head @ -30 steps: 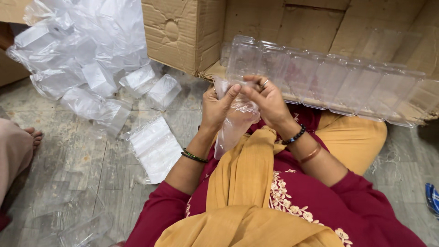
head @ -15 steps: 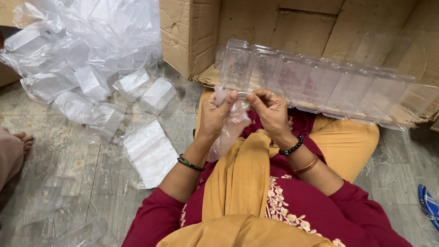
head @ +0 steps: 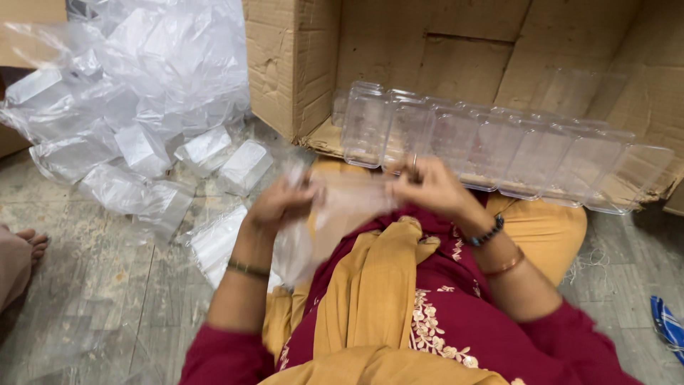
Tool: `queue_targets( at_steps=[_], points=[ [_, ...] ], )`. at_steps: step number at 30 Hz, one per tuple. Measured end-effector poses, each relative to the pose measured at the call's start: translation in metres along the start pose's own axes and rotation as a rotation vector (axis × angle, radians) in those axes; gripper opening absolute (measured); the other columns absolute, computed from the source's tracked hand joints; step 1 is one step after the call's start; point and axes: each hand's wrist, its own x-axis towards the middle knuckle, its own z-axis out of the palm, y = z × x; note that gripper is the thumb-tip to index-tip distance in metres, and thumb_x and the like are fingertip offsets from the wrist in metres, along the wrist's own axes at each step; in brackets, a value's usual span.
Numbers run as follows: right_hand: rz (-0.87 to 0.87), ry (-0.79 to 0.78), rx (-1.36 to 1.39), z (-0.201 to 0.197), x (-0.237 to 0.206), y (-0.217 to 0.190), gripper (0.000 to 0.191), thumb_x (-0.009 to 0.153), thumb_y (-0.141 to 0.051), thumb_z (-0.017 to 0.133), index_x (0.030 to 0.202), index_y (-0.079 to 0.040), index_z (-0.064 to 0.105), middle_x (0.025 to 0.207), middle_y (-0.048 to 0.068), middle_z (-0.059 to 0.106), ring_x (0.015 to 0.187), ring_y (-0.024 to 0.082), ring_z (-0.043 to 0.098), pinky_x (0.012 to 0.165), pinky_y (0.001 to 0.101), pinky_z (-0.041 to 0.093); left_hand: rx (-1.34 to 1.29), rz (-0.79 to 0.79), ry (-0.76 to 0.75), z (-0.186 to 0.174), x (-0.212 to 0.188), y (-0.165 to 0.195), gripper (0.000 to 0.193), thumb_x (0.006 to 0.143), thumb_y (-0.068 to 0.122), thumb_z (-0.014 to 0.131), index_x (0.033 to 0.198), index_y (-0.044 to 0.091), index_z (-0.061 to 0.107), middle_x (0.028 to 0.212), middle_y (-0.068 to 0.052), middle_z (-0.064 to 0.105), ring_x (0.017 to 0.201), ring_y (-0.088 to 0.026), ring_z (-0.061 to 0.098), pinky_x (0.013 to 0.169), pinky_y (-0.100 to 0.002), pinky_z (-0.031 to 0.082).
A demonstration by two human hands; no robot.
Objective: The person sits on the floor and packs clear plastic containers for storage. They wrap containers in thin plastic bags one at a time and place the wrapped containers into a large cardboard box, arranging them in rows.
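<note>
My left hand point(head: 279, 204) and my right hand point(head: 426, 187) each pinch one side of the mouth of a clear plastic bag point(head: 335, 214), stretched wide between them above my lap. The bag hangs down over my yellow scarf and is blurred by motion. Just beyond my hands a row of clear plastic boxes point(head: 499, 153) lies on the flap of an open cardboard carton point(head: 427, 50).
A heap of clear bags and bagged boxes point(head: 135, 107) lies on the stone floor at the left, with one flat packet point(head: 221, 239) beside my left forearm. Another person's foot point(head: 25, 249) shows at the left edge. A blue striped thing point(head: 670, 324) lies at the right edge.
My hands have moved apart and lower, pulling the bag's mouth open from a bunched hold in front of the boxes.
</note>
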Motion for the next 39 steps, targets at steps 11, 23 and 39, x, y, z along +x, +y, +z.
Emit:
queue_targets(
  at_steps=[11, 23, 39],
  points=[
    [-0.275, 0.649, -0.475, 0.015, 0.113, 0.036, 0.019, 0.106, -0.016, 0.059, 0.094, -0.002, 0.06, 0.08, 0.014, 0.065, 0.07, 0.03, 0.06, 0.062, 0.0434, 0.048, -0.242, 0.121, 0.288, 0.018, 0.142, 0.001, 0.028, 0.101, 0.024, 0.057, 0.12, 0.004, 0.066, 0.108, -0.009, 0.072, 0.092, -0.018, 0.07, 0.074, -0.033, 0.059],
    [0.108, 0.163, -0.137, 0.108, 0.073, 0.161, 0.032, 0.111, -0.024, 0.048, 0.093, -0.002, 0.063, 0.073, 0.0, 0.055, 0.07, 0.01, 0.049, 0.061, 0.0265, 0.042, 0.181, -0.112, 0.816, -0.029, 0.018, -0.105, 0.035, 0.096, 0.038, 0.063, 0.111, 0.007, 0.067, 0.092, -0.005, 0.066, 0.074, -0.013, 0.059, 0.064, -0.028, 0.047],
    [-0.355, -0.081, -0.496, 0.149, 0.116, 0.139, 0.021, 0.095, -0.017, 0.066, 0.106, 0.001, 0.064, 0.094, 0.021, 0.066, 0.087, 0.039, 0.066, 0.078, 0.0437, 0.053, -0.202, -0.14, 1.11, -0.171, -0.067, 0.0, 0.061, 0.072, 0.079, 0.072, 0.064, 0.026, 0.042, 0.048, 0.011, 0.032, 0.034, -0.004, 0.027, 0.032, -0.023, 0.015]
  ],
)
